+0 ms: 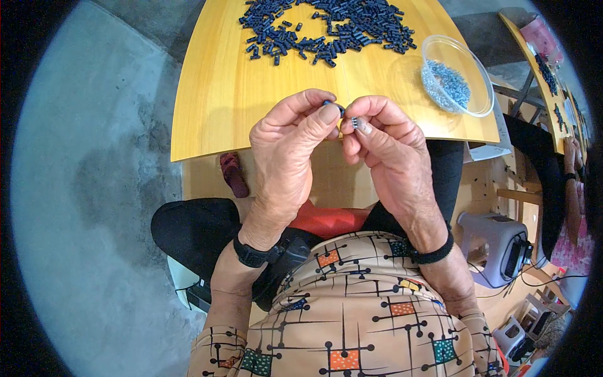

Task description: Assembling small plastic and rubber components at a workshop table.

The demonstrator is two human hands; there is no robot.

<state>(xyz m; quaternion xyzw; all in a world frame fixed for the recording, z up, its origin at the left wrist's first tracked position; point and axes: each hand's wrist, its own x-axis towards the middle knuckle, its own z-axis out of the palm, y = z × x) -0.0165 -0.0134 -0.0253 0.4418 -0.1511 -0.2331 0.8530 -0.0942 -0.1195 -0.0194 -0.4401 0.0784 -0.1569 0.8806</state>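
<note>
Both hands are raised over the near edge of the wooden table, fingertips almost touching. Between thumb and fingers, my left hand (292,129) pinches a small black part (340,109), mostly hidden by the fingertips. My right hand (392,141) pinches tiny silvery metal pieces (355,123) between thumb and forefinger, close beside the black part. Their exact kind is too small to make out. Farther off, many short black tube-like parts (370,31) lie in a loose spread. To the right, a clear round plastic bowl (480,94) holds a heap of small silvery-blue metal pieces (447,87).
The yellow wooden tabletop (220,100) ends just under my hands. Another person's hand (570,154) rests at a second table (546,107) on the far right, with black parts on it. A pale plastic stool (493,245) and a reddish slipper (233,174) are below.
</note>
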